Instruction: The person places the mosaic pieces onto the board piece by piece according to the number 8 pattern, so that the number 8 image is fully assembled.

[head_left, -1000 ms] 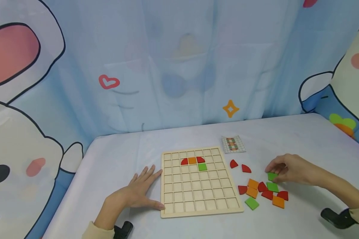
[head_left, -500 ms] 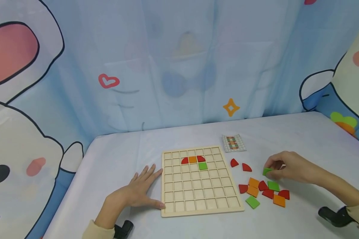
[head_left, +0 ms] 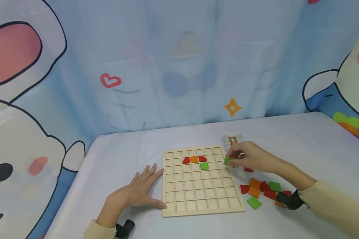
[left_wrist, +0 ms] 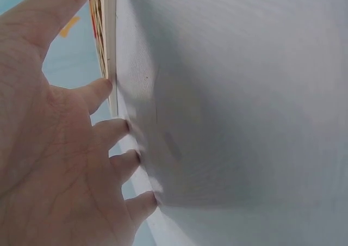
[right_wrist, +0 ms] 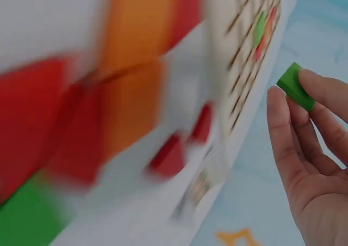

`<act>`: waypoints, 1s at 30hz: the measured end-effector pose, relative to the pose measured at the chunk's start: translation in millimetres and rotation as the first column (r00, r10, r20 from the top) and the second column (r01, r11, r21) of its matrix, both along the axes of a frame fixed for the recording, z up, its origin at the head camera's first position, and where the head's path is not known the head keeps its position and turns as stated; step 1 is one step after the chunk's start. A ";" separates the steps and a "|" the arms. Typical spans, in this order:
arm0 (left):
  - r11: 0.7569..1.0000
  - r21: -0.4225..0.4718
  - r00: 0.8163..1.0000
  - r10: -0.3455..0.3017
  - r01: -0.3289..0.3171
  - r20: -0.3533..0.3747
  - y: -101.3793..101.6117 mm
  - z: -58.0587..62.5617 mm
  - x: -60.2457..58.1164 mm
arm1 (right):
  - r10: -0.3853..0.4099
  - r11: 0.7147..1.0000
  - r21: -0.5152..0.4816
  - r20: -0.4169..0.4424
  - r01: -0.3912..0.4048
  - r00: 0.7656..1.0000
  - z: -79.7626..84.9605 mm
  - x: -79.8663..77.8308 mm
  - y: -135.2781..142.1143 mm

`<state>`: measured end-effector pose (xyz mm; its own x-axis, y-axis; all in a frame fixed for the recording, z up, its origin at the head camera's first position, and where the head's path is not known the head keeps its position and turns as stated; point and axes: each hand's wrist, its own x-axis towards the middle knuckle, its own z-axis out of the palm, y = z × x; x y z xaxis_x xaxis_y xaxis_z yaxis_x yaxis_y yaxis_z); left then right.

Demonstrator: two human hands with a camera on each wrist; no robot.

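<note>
Green tile [right_wrist: 296, 86] is pinched in the right hand [head_left: 246, 157], up by the right edge of the gridded wooden board [head_left: 203, 213]. Right wrist cam shows its chunky side; head cam just gets a sliver. Left hand [head_left: 137, 192], fingers spread, touches the board's left edge.

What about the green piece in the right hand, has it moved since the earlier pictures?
Yes: in the head view, the green piece has moved left, from well right of the gridded board to its right edge.
</note>
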<state>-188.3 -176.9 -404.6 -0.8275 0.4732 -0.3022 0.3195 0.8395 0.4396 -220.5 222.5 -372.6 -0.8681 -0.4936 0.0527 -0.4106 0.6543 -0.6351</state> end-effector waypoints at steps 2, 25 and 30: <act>1.000 -0.002 1.000 -0.001 0.001 0.003 1.4 -0.2 -0.4 | 0.055 0.998 -0.032 -0.030 -0.056 0.998 1.1 -5.7 -13.9; 1.000 -0.011 1.000 -0.008 0.008 -0.006 -0.2 1.1 2.2 | 0.291 0.954 -0.085 0.019 -0.288 0.957 -20.8 -39.7 -110.3; 1.000 -0.006 1.000 -0.009 0.009 -0.006 -1.1 -0.7 0.5 | 0.294 0.952 -0.094 0.029 -0.290 0.955 -23.3 -42.1 -112.1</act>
